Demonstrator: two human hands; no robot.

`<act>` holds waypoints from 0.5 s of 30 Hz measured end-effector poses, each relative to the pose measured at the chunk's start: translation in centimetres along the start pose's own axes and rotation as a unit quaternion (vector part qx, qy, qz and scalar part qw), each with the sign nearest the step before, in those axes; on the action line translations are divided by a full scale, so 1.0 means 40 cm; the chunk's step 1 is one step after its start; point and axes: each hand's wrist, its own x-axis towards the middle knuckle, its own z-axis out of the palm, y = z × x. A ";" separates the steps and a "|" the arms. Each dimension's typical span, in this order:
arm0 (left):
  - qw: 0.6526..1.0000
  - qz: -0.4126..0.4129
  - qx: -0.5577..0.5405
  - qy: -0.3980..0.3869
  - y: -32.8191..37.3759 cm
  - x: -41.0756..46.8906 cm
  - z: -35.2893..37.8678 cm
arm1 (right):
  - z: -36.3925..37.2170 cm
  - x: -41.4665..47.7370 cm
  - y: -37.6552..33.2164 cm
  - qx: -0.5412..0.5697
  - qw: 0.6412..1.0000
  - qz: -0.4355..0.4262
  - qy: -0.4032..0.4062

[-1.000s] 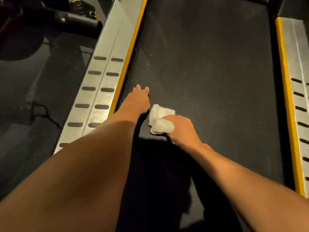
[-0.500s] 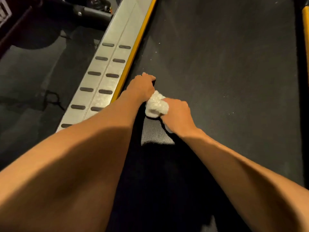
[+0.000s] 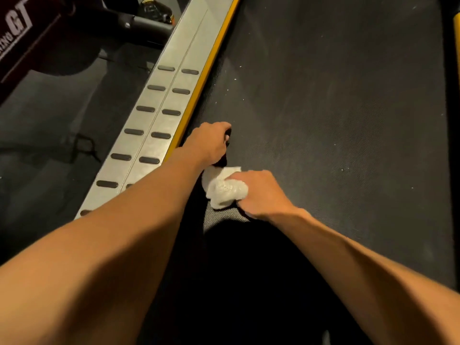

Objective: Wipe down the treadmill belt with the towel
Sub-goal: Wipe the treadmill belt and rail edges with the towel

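Towel (image 3: 224,189), white and bunched, pressed on treadmill belt (image 3: 336,120) under my right hand (image 3: 261,192), fingers curled tight round it. My left hand (image 3: 209,143) just ahead-left of towel, fingers curled under, holding nothing, resting on belt beside yellow edge strip (image 3: 199,95). Silver side rail (image 3: 161,115) left of that hand.

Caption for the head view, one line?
Right hand grips a white towel on the treadmill belt; left hand rests curled beside the yellow strip.
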 end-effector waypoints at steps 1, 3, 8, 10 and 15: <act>1.000 0.007 0.008 -0.009 0.007 0.000 0.003 | -0.020 0.007 0.007 0.014 1.000 -0.011 0.010; 0.999 0.032 0.031 -0.019 0.009 -0.001 0.014 | -0.081 0.051 0.038 0.029 0.995 0.046 0.089; 1.000 0.007 0.008 -0.011 -0.011 0.003 0.026 | -0.071 0.099 0.089 -0.005 0.980 0.130 0.147; 1.000 -0.014 -0.014 0.000 -0.003 0.002 0.024 | -0.006 0.056 0.058 0.004 0.993 0.095 0.073; 1.000 -0.026 -0.010 0.005 0.010 0.001 0.034 | -0.034 0.061 0.075 -0.006 0.994 0.029 0.107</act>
